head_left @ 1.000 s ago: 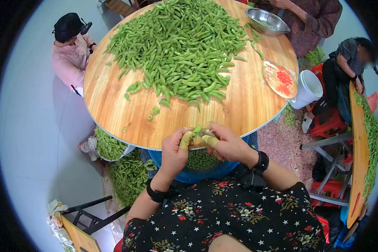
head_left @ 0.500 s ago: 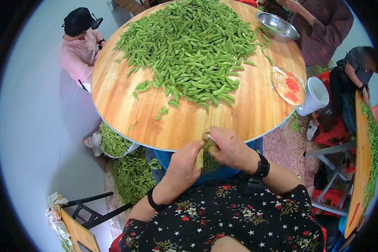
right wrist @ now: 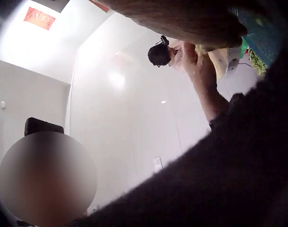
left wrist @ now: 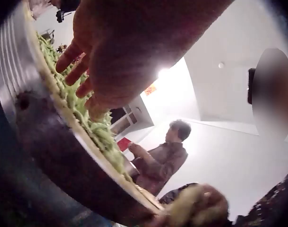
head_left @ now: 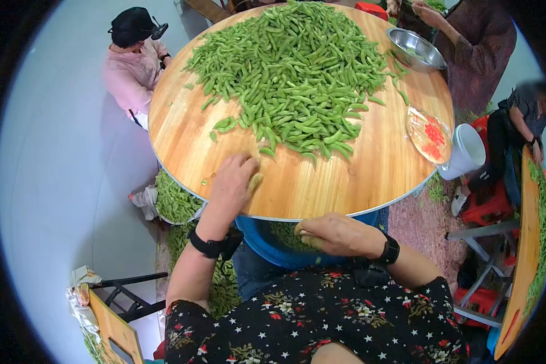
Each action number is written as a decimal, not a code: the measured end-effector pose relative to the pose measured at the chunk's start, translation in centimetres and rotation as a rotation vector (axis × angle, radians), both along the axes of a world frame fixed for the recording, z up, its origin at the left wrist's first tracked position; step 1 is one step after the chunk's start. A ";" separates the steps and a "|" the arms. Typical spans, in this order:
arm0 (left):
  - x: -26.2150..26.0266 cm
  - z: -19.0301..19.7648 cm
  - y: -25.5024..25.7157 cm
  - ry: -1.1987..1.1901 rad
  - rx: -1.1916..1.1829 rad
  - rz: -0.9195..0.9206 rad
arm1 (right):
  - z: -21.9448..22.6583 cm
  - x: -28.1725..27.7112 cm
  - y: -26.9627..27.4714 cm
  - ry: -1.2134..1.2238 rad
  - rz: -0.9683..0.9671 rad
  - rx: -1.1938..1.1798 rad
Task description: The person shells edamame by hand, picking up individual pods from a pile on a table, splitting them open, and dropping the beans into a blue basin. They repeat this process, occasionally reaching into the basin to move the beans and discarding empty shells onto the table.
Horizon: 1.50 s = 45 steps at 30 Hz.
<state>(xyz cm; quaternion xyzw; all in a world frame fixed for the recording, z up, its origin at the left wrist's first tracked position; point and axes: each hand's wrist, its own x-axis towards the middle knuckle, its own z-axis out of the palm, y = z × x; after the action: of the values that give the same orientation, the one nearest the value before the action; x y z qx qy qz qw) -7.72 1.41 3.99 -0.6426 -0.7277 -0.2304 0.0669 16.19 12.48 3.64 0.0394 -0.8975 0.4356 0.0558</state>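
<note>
A large pile of green pods covers the far part of the round wooden table. My left hand is over the table's near left part, close to a few loose pods; its fingers look relaxed and spread in the left wrist view. Past the near edge, my right hand is above the blue tub, fingers bent inward; whether they hold anything cannot be seen. Yellow-green coverings are on some fingers of both hands. Green beans show inside the tub.
At the table's right are a metal bowl, a plastic-covered plate with red pieces and white buckets. A person in pink sits at left. More pods fill a container below the table's left edge.
My hands were together at the near edge, with a green pod visible between them at first. The left has moved away forward and left over the table; the right stays near the tub.
</note>
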 end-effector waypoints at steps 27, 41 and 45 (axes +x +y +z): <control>3.5 2.1 4.4 -0.062 0.162 0.009 | -0.1 -2.0 1.9 0.065 -0.478 -0.764; 6.4 1.2 1.3 -0.599 0.092 -0.199 | 1.5 -2.1 1.0 0.029 -0.408 -1.040; 7.2 2.5 -0.3 -0.238 0.100 -0.248 | 2.1 -1.3 0.5 0.057 -0.371 -0.931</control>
<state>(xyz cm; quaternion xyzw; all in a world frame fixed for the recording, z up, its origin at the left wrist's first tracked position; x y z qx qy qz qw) -0.48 1.16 6.46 -0.6916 -0.6331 -0.3473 -0.0167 14.87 12.96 5.70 -0.1382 -0.5979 0.7714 0.1683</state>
